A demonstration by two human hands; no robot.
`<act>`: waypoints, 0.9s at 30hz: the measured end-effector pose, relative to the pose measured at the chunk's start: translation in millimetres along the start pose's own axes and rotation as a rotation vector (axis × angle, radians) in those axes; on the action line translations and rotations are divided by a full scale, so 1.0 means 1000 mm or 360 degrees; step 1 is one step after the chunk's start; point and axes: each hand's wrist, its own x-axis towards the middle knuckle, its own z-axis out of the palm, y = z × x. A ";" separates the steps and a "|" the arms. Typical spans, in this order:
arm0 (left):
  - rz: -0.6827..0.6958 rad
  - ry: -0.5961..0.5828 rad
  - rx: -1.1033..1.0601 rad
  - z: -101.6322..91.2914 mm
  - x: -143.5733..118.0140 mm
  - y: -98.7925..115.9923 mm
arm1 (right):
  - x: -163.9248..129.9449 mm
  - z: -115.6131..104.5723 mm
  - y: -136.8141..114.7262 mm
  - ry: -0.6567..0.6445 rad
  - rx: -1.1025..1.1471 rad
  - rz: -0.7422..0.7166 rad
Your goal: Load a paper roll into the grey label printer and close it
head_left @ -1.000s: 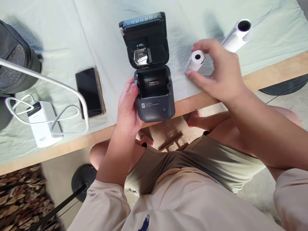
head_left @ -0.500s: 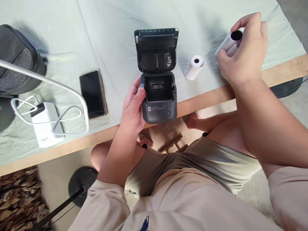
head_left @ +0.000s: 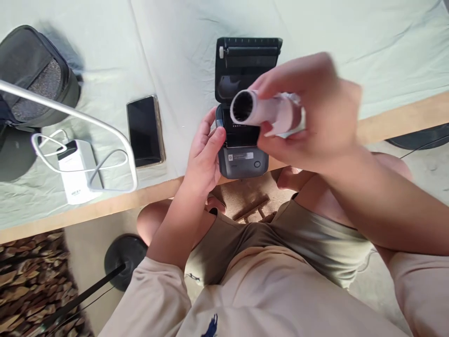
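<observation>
While the left hand [head_left: 205, 159] is gripping the portable printer [head_left: 242, 164] at the table edge [head_left: 140, 202], the right hand [head_left: 315, 117] is grasping a white hollow-core paper roll [head_left: 268, 110] over its bay [head_left: 236, 135]. Done: lid [head_left: 229, 58] is standing open. Remaining, apparently: roll isn't sitting in the bay yet, lid isn't closing.

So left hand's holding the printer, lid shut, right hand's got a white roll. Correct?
Not the lid: the head view shows it open, not shut. The left hand does hold the printer, the right hand a white roll.
</observation>
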 end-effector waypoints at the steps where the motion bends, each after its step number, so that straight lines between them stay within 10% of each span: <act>1: 0.0008 0.0007 -0.0003 0.000 -0.001 0.000 | 0.002 0.000 -0.006 0.0017 -0.0097 0.0004; 20: -0.0089 -0.0039 0.0238 -0.007 -0.006 0.001 | -0.010 0.011 0.018 -0.0003 0.0060 -0.0651; 27: -0.0026 -0.0020 0.0348 -0.010 -0.003 -0.003 | -0.002 0.013 0.022 0.0582 0.0362 -0.0138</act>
